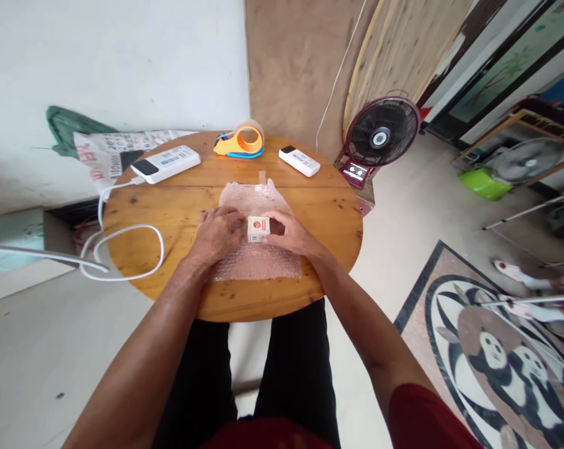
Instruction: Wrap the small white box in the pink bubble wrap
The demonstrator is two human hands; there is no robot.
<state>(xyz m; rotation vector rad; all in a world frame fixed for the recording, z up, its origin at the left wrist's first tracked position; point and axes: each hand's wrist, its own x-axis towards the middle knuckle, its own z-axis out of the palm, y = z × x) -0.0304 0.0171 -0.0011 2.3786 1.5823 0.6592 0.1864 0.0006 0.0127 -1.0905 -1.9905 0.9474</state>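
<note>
Box sits on your flat bubble wrap, midway between the table's near and far edges, nothing folded over yet. Your right hand pinches it; your left hand curls beside it, can't tell if gripping. Tape dispenser's by the far edge.

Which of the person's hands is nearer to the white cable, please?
Left: the left hand is to the right of the cable, while the right hand is farther right, at the small box's right side.
</note>
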